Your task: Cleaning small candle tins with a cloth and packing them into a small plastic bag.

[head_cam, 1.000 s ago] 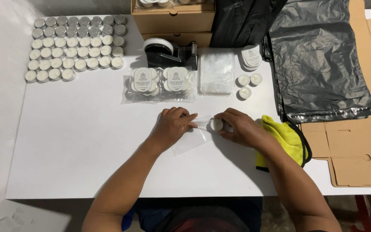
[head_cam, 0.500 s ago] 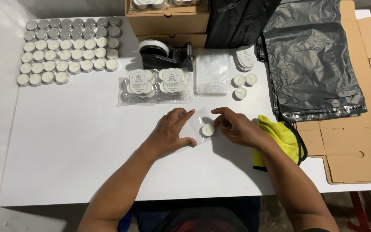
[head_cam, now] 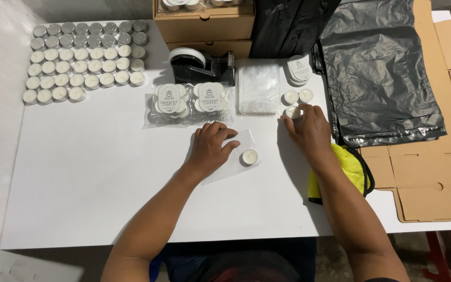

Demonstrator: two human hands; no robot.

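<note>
My left hand point(head_cam: 211, 148) rests flat on a small clear plastic bag point(head_cam: 233, 159) on the white table point(head_cam: 90, 177). One white tealight point(head_cam: 249, 155) sits on or inside the bag, just right of my fingers. My right hand point(head_cam: 307, 128) has reached up to three loose tealights, and its fingers close around the nearest tealight point(head_cam: 292, 112). The other two tealights point(head_cam: 298, 96) lie just beyond it.
Rows of tealights point(head_cam: 82, 60) fill the far left. Two packed bags of candles point(head_cam: 188, 100), a stack of clear bags point(head_cam: 258, 89), a black tape dispenser point(head_cam: 200, 65), round labels point(head_cam: 299, 69), cardboard boxes point(head_cam: 204, 21), black plastic bags point(head_cam: 382, 73), a yellow cloth point(head_cam: 348, 167) and flat cardboard point(head_cam: 434, 177) surround me.
My right hand let go of the tealight at the clear bag and moved up and right to the three loose tealights. My left hand stayed on the bag.
</note>
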